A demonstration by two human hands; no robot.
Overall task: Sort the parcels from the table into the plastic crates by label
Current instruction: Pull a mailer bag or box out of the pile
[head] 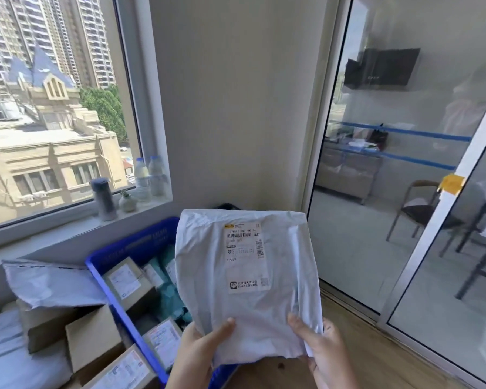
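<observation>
A pale grey plastic parcel is held upright in mid-air by both hands, at the lower centre of the view, with its white label turned toward the camera. The parcel's bottom left corner is gripped by the left hand, raised from below with the thumb laid flat across the front. The bottom right corner is pinched by the right hand, whose thumb is angled up and inward over the crumpled plastic. The other fingers of both hands are hidden behind the parcel, so how they lie cannot be told. A barcode and printed text are seen on the label. Below and to the left of the parcel, partly covered by it, a blue crate is seen, filled with labelled boxes and teal bags. Left of the crate, more cartons are piled, with a grey bag draped on top. Bottles and a dark flask are stood on the windowsill behind. A glass door is seen at the right.
</observation>
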